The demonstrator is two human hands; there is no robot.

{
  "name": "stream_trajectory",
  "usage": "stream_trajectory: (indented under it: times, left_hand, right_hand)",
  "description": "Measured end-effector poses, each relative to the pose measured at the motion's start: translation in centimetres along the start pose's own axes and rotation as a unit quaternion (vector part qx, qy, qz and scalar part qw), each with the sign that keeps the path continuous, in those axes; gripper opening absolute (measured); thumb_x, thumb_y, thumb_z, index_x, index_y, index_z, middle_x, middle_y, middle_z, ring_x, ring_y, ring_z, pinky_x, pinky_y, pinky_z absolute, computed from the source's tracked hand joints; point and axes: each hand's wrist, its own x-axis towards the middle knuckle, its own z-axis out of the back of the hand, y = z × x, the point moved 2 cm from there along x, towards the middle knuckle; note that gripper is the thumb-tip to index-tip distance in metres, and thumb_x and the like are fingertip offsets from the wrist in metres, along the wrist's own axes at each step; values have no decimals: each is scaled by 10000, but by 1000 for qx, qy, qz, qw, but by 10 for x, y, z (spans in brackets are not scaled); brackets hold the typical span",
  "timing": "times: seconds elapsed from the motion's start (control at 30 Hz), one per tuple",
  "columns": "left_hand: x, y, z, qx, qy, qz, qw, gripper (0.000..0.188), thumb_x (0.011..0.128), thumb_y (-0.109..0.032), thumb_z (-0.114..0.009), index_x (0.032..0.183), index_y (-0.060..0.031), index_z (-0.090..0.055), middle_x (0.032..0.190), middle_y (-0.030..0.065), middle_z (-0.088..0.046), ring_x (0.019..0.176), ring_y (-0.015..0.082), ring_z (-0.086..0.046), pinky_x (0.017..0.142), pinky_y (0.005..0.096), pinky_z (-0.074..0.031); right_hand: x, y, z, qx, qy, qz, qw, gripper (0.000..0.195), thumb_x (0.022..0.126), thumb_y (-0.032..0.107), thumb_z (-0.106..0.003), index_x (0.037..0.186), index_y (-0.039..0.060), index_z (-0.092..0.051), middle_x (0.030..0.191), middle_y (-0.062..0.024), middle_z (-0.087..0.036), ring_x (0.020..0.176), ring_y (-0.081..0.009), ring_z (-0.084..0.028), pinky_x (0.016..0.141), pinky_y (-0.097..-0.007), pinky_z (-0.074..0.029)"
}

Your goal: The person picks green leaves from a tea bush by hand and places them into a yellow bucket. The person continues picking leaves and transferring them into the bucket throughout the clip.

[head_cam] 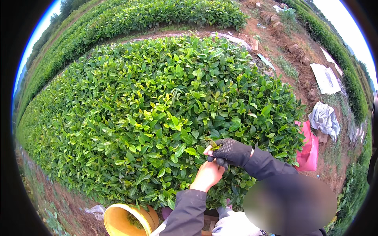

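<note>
My right hand (231, 152), in a dark glove with a dotted grip and bare fingertips, pinches a small sprig of young leaves (215, 145). Just below it, my bare left hand (208, 174) reaches up from a dark sleeve and meets the gloved fingers. The left fingertips are mostly hidden by the glove, so what they grip does not show. Both hands are over the near right side of a broad tea bush (153, 118), thick with glossy leaves and paler young shoots.
A tilted yellow bucket (131, 219) with some leaves inside is at the near edge. Right of the bush are a pink bag (307, 149), a crumpled pale sheet (324, 119) and a flat white sack (324, 78) on soil. Another hedge row (165, 14) runs behind. A blurred oval covers the lower right.
</note>
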Motion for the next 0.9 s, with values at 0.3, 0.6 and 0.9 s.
stream_trajectory:
  times: [0.3, 0.6, 0.9]
  left_hand:
    - [-40, -47, 32, 125, -59, -95, 986, 326, 827, -199, -605, 1078, 4, -560, 1071, 177, -561, 986, 315, -555, 850, 359, -460]
    - [-127, -98, 106, 272, 19, -54, 960, 355, 767, -163, -658, 1067, 0, -561, 1055, 179, -574, 943, 331, -574, 823, 375, -479]
    - [-140, -73, 98, 276, -4, -55, 960, 323, 758, -145, -660, 1038, -8, -576, 1020, 166, -593, 917, 323, -583, 795, 366, -487]
  right_hand:
    - [81, 31, 75, -279, -345, 189, 876, 317, 763, 205, -671, 1034, 60, -592, 765, -100, -638, 584, -160, -596, 553, -289, -501]
    - [101, -4, 73, -157, -331, 214, 905, 252, 761, 162, -688, 969, 51, -598, 729, -105, -631, 561, -212, -603, 490, -320, -503]
    - [42, -6, 73, 234, -124, 113, 958, 205, 781, 63, -660, 927, 51, -517, 653, -49, -549, 494, -112, -523, 377, -235, -426]
